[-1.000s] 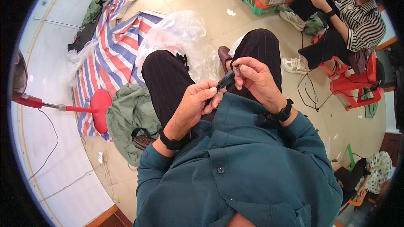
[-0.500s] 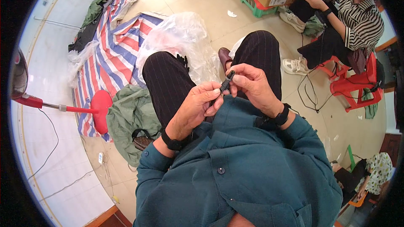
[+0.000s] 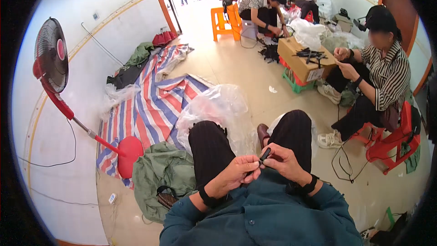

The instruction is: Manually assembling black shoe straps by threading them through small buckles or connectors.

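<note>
two hands meet over the lap here, and between them sits a small black part (image 3: 265,154), short and stubby, poking up just above the knuckles. the left hand (image 3: 236,173) is curled closed, its fingertips pinching the lower end of that black part, a dark band on the wrist behind it. the right hand (image 3: 284,161) is closed on the part as well, thumb and forefinger gripping it from the other side, so both hands are touching each other around it. whether the part is one piece or two pushed together, cannot tell, it is too small. both forearms come up out of teal sleeves, and below the hands lie two knees in black trousers. just beyond the knees a big crumpled clear plastic bag (image 3: 218,109) lies on the floor, and left of it a striped red, white and blue tarp (image 3: 150,105) spreads toward the wall. a green cloth heap (image 3: 159,173) sits beside the left knee, near the round base of a red standing fan (image 3: 52,64) leaning at the left wall. over on the right, another person in a striped shirt (image 3: 387,73) sits on a red stool, well apart, hands up at their own work beside a cardboard box (image 3: 302,57) with black pieces on top. further back, more people sit near an orange stool (image 3: 223,18).
</note>
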Available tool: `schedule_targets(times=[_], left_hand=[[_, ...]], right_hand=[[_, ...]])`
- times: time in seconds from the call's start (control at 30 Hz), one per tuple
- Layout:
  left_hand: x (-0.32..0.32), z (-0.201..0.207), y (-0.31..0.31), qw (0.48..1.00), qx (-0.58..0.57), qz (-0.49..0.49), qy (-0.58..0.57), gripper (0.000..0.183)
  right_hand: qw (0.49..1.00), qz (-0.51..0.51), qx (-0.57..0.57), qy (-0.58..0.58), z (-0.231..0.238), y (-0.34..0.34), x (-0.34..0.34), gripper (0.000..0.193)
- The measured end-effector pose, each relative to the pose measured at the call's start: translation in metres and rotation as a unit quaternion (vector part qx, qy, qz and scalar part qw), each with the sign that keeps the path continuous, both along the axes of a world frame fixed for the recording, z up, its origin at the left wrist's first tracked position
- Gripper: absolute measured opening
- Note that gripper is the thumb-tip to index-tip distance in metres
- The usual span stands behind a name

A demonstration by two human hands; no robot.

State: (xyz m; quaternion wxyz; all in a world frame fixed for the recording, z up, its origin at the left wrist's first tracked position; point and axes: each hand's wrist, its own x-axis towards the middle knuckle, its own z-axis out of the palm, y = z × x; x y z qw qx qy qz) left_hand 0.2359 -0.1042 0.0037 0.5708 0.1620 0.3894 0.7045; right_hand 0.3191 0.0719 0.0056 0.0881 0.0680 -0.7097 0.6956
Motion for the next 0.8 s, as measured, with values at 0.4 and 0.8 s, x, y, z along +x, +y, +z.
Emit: schedule_targets(times=[0.4, 0.8], left_hand=[[-0.006, -0.003, 0.007, 1.0, 0.015, 0.012, 0.019, 0.014], [-0.003, 0.003, 0.004, 0.988, -0.008, 0.08, 0.132, 0.02]], right_hand=[[0.994, -0.035, 0.06, 0.084, 0.002, -0.003, -0.007, 0.015], [0.999, -0.035, -0.009, -0.012, 0.024, -0.006, -0.001, 0.013]])
